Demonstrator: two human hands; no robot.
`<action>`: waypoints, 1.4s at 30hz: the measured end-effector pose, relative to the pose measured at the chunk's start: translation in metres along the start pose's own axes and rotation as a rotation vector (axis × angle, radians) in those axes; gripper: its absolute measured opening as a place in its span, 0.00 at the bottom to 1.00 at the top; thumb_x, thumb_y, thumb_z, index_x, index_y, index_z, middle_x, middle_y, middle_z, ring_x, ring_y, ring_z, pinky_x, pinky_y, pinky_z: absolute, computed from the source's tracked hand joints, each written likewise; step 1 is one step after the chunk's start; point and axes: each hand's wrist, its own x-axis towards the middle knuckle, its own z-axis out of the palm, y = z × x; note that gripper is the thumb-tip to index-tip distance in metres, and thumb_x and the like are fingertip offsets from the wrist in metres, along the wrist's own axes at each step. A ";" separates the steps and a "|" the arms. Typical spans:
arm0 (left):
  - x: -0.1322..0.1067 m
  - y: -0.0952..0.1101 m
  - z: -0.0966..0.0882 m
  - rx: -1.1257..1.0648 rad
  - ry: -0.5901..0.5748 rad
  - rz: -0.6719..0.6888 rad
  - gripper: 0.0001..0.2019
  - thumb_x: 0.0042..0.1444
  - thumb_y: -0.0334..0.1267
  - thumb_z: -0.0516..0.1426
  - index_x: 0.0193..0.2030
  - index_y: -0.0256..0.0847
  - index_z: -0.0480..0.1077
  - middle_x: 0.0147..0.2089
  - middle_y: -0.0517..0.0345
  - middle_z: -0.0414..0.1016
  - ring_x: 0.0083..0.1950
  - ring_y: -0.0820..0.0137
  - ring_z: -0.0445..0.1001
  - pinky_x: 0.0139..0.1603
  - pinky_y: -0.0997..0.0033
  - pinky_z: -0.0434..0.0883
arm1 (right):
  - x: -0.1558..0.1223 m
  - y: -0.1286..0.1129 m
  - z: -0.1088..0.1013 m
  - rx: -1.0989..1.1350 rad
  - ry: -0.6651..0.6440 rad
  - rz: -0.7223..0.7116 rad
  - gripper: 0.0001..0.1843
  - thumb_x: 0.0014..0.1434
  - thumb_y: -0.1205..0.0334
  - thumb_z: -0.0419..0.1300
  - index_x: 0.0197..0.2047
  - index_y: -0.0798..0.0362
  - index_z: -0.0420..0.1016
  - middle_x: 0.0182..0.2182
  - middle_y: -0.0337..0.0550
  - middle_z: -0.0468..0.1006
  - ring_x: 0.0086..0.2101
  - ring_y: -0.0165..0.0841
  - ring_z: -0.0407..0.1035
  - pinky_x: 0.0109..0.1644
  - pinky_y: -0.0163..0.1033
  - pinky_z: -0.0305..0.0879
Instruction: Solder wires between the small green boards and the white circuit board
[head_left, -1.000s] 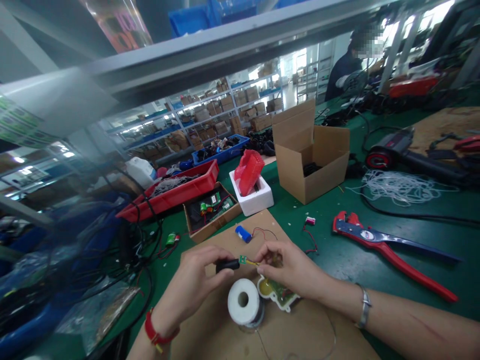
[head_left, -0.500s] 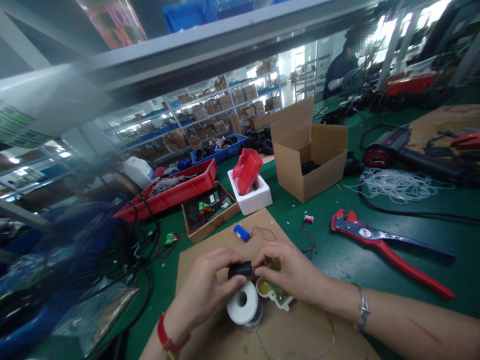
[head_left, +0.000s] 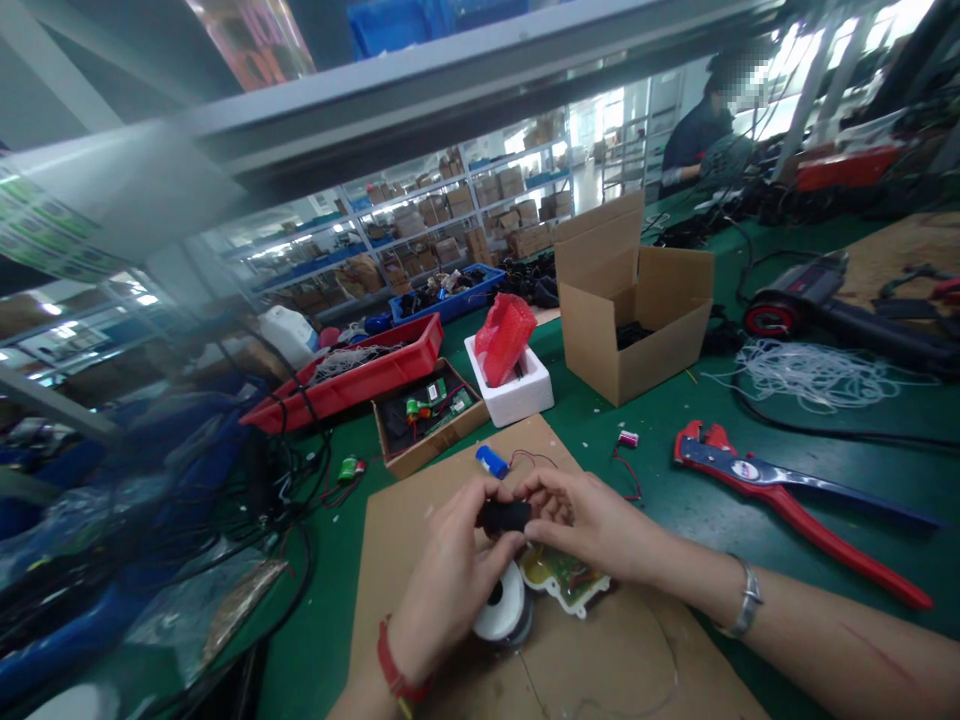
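A small black cylindrical piece (head_left: 505, 516) is held between my two hands, above the cardboard sheet (head_left: 409, 530). My left hand (head_left: 457, 570) grips it from the left with thumb and fingers. From the other side, my right hand (head_left: 581, 515) closes its thumb and fingers on the piece's right end. Just below stands a white spool (head_left: 501, 608) of thin wire, partly covered by my left hand. To its right lies a white-edged circuit board module (head_left: 571, 585), partly under my right hand. A blue cylindrical battery (head_left: 491, 461) with thin leads rests beyond my fingers.
Red-handled wire strippers (head_left: 780, 480) lie at right, near a coil of clear tubing (head_left: 817, 372). Behind are an open carton (head_left: 637, 340), a white foam box (head_left: 517, 398), a box of circuit boards (head_left: 405, 455) and a red bin (head_left: 360, 375). Loose cables crowd the left.
My hands have drawn closer together around the black piece and moved slightly up and right. More of the circuit board module shows, and the view has shifted a little.
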 end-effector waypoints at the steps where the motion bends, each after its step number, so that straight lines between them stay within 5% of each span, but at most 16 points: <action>1: 0.000 -0.001 0.001 -0.014 0.020 -0.008 0.09 0.53 0.31 0.59 0.40 0.43 0.67 0.40 0.59 0.72 0.40 0.68 0.70 0.41 0.66 0.66 | 0.000 0.001 -0.001 0.018 -0.012 0.009 0.15 0.52 0.70 0.63 0.45 0.53 0.72 0.32 0.39 0.75 0.31 0.30 0.69 0.33 0.34 0.65; 6: 0.001 -0.005 -0.003 -0.147 0.049 -0.039 0.13 0.55 0.32 0.57 0.48 0.43 0.64 0.47 0.56 0.73 0.45 0.68 0.72 0.47 0.65 0.69 | 0.001 0.005 -0.003 0.091 -0.102 0.019 0.13 0.53 0.72 0.61 0.42 0.53 0.68 0.31 0.38 0.78 0.33 0.31 0.73 0.39 0.37 0.67; 11: 0.000 -0.005 -0.001 -0.216 0.039 -0.090 0.13 0.58 0.35 0.54 0.50 0.44 0.62 0.43 0.58 0.74 0.42 0.70 0.74 0.43 0.67 0.70 | 0.001 0.011 0.003 0.097 -0.029 0.043 0.17 0.52 0.71 0.63 0.43 0.51 0.62 0.27 0.34 0.76 0.28 0.29 0.71 0.32 0.33 0.63; 18: -0.004 -0.002 0.009 -0.161 0.040 -0.154 0.13 0.56 0.34 0.56 0.48 0.44 0.63 0.42 0.58 0.74 0.42 0.67 0.74 0.42 0.66 0.67 | 0.001 0.001 -0.002 0.077 -0.088 0.022 0.16 0.53 0.68 0.64 0.46 0.52 0.68 0.33 0.39 0.78 0.33 0.32 0.73 0.34 0.34 0.67; 21: -0.004 -0.002 0.010 -0.187 0.042 -0.153 0.10 0.56 0.36 0.57 0.45 0.44 0.63 0.43 0.59 0.73 0.41 0.68 0.74 0.42 0.68 0.68 | 0.000 -0.003 -0.004 -0.099 -0.039 -0.078 0.03 0.59 0.63 0.60 0.37 0.53 0.73 0.33 0.40 0.78 0.34 0.31 0.73 0.36 0.35 0.67; 25: -0.002 -0.003 0.006 -0.233 0.043 -0.149 0.06 0.60 0.40 0.53 0.37 0.42 0.68 0.35 0.60 0.75 0.37 0.69 0.74 0.38 0.71 0.68 | 0.000 -0.002 -0.006 -0.361 0.037 -0.155 0.05 0.60 0.66 0.60 0.31 0.53 0.74 0.31 0.38 0.77 0.34 0.32 0.71 0.39 0.37 0.64; 31: 0.000 -0.002 0.004 -0.299 0.155 -0.114 0.06 0.61 0.40 0.53 0.36 0.43 0.70 0.37 0.61 0.75 0.41 0.70 0.73 0.42 0.70 0.66 | 0.002 0.004 -0.014 -0.451 -0.046 -0.223 0.07 0.47 0.67 0.70 0.28 0.51 0.75 0.40 0.39 0.78 0.48 0.41 0.68 0.51 0.44 0.60; 36: 0.007 -0.001 0.008 -0.429 0.253 -0.093 0.06 0.60 0.40 0.55 0.36 0.41 0.69 0.34 0.60 0.75 0.37 0.71 0.73 0.40 0.71 0.68 | 0.006 0.002 -0.020 -0.488 0.135 -0.252 0.08 0.56 0.66 0.63 0.41 0.49 0.74 0.38 0.39 0.78 0.40 0.36 0.70 0.44 0.41 0.62; 42: 0.040 0.004 -0.006 -0.720 0.551 -0.070 0.12 0.56 0.42 0.58 0.42 0.41 0.64 0.32 0.60 0.76 0.35 0.71 0.77 0.41 0.68 0.73 | 0.010 0.004 -0.028 -0.569 0.408 -0.295 0.08 0.59 0.64 0.58 0.44 0.52 0.71 0.40 0.44 0.76 0.42 0.40 0.67 0.45 0.45 0.58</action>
